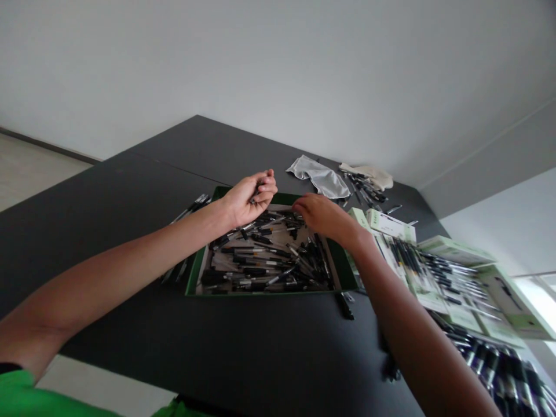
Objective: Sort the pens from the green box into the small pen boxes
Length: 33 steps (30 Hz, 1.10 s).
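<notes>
1. From where I stand, the tray has a dark green rim and a pale inside.
2. Its pens mix black, clear and white, with small amber touches.
3. Towards 1 o'clock from it, 1 silvery-grey cloth; at 2, 1 cream cloth.
4. At 3, white-and-pale-green boxes, 1 printed with a black pen shape.
5. Plain charcoal table; at 8, a bright green shirt.

Green top; dark sleeve edge

Open tabletop nearside, tray walls, boxes rightward
</notes>
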Each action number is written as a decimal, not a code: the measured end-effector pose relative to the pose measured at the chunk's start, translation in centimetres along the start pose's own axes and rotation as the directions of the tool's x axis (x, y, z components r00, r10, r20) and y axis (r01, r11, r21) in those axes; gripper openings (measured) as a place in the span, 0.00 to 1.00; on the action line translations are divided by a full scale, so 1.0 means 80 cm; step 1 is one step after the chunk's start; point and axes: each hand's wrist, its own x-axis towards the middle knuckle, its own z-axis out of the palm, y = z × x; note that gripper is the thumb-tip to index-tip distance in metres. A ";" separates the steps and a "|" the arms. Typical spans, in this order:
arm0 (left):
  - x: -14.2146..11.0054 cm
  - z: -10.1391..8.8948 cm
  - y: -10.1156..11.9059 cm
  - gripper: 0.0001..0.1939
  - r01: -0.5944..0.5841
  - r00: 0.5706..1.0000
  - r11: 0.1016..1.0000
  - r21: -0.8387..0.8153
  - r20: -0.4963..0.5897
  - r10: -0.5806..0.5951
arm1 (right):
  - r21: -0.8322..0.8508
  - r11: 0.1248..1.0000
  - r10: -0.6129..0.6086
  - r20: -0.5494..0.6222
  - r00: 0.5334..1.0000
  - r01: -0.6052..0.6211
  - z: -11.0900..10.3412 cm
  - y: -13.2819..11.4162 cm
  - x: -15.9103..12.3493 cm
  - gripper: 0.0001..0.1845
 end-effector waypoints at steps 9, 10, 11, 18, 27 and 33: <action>0.007 -0.007 0.015 0.17 0.002 1.000 0.998 0.066 0.010 -0.002 | 0.122 0.984 -0.158 0.228 0.961 0.133 0.029 -0.019 0.001 0.24; 0.008 -0.008 0.016 0.18 0.002 1.000 0.998 0.070 0.014 -0.003 | 0.150 0.982 -0.150 0.276 0.950 0.111 0.023 -0.020 -0.002 0.23; 0.009 -0.009 0.016 0.18 -0.001 1.000 0.997 0.073 0.019 0.000 | 0.180 0.980 -0.143 0.327 0.934 0.087 0.016 -0.022 -0.005 0.22; 0.012 -0.006 0.025 0.20 -0.041 0.999 0.996 0.074 0.029 0.039 | 0.258 0.962 -0.157 0.278 0.948 0.084 -0.007 -0.014 -0.005 0.20; 0.009 0.003 0.037 0.20 -0.100 0.994 0.993 0.057 0.038 0.098 | 0.144 0.980 -0.179 0.309 0.934 0.140 0.007 -0.046 0.033 0.17; 0.005 0.006 0.037 0.20 -0.102 0.994 0.993 0.067 0.048 0.099 | 0.046 0.984 -0.180 0.204 0.962 0.174 0.014 -0.076 0.043 0.17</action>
